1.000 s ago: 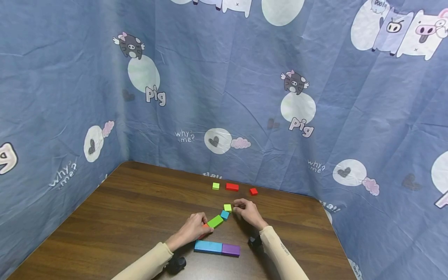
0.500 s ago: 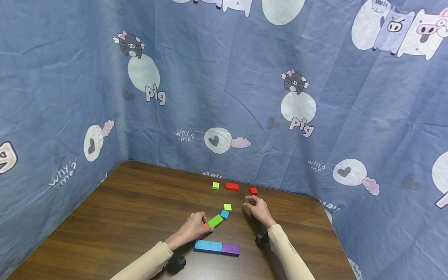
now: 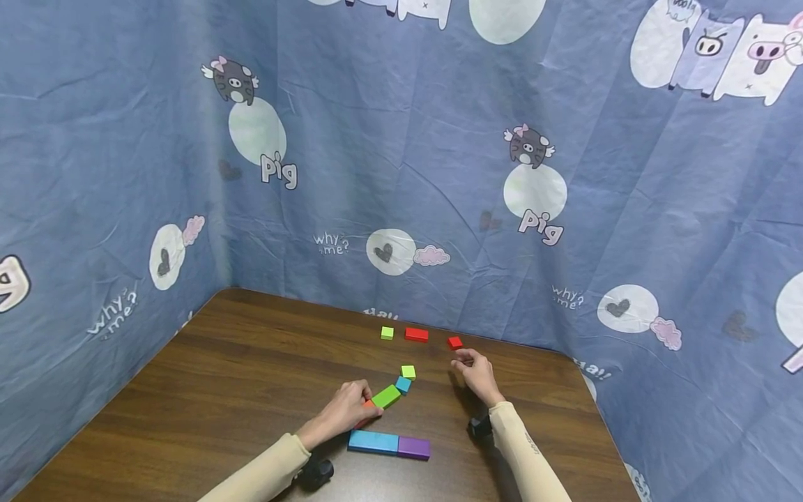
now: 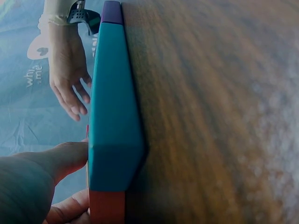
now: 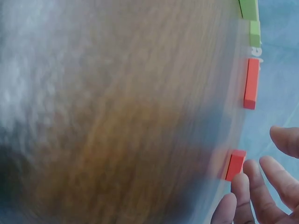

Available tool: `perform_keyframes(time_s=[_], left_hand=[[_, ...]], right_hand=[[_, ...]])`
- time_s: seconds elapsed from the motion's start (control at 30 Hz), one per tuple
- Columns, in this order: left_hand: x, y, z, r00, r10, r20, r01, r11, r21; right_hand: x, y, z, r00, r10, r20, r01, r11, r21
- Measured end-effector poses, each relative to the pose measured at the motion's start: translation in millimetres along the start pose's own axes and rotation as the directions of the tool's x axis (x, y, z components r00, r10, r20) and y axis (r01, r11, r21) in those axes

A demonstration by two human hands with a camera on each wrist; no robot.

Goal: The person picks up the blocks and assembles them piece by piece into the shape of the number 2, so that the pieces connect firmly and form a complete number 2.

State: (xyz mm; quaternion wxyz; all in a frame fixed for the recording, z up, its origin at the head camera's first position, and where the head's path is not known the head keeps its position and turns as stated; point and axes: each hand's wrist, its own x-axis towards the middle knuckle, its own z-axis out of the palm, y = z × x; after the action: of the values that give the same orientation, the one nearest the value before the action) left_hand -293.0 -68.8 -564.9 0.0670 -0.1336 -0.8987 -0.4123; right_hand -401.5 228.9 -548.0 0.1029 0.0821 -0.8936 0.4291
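In the head view my left hand [image 3: 341,413] pinches an orange-red block [image 3: 364,417], mostly covered by the fingers. Against it lies a green block [image 3: 385,397], followed by a small blue block [image 3: 403,384] and a yellow-green block [image 3: 408,371] in a slanting row. My right hand [image 3: 478,376] hovers just in front of a small red block [image 3: 454,342], fingers loosely bent and holding nothing. The right wrist view has the same red block [image 5: 236,164] beside the fingertips [image 5: 240,182], with thumb and fingers apart.
A long blue block [image 3: 373,442] and a purple block [image 3: 414,447] lie end to end nearer the front. At the back are a light green block [image 3: 387,333] and a longer red block [image 3: 417,335]. A patterned blue curtain [image 3: 401,139] hangs behind the table [image 3: 263,348].
My right hand has moved away from the yellow-green block, rightward and toward the small red block at the back. The left hand and the blocks have stayed in place.
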Motion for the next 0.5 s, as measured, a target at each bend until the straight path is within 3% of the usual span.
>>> perform_keyframes(time_s=[0.5], left_hand=[[0.3,-0.6,-1.5,1.000,0.009,0.000,-0.009,1.000,-0.001]], right_hand=[[11.4,4,-1,0.993,0.078,-0.093,-0.078,0.997,-0.006]])
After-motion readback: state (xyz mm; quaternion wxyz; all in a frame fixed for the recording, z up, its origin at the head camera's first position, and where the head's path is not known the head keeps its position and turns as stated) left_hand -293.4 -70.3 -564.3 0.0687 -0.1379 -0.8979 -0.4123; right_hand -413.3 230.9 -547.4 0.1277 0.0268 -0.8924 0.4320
